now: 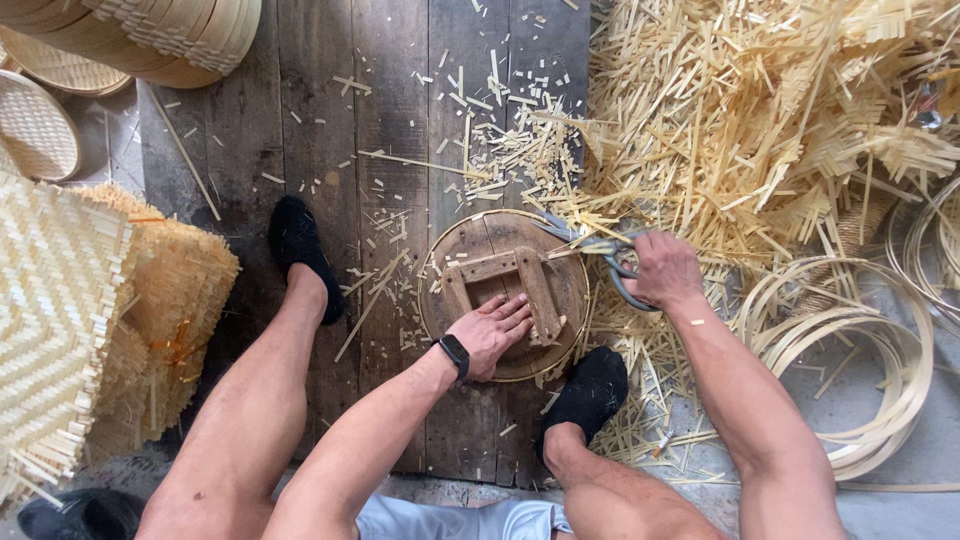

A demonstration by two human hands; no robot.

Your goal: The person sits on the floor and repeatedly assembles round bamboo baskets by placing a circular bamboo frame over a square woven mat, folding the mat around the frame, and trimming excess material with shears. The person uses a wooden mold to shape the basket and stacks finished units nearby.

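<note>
A round wooden form (497,232) with a square wooden frame (478,272) on top lies on the dark plank floor between my feet. A thin bamboo rim runs around its edge. My left hand (494,331), with a black wristband, presses flat on the form's near side. My right hand (664,267) grips large scissors (590,241), whose blades point left at the form's upper right edge.
A big heap of cut bamboo strips (760,120) fills the upper right. Bamboo hoops (880,350) lie at right. Woven bamboo mats (70,290) are stacked at left, round bamboo trays (150,35) at top left. My black shoes (300,245) (590,390) flank the form.
</note>
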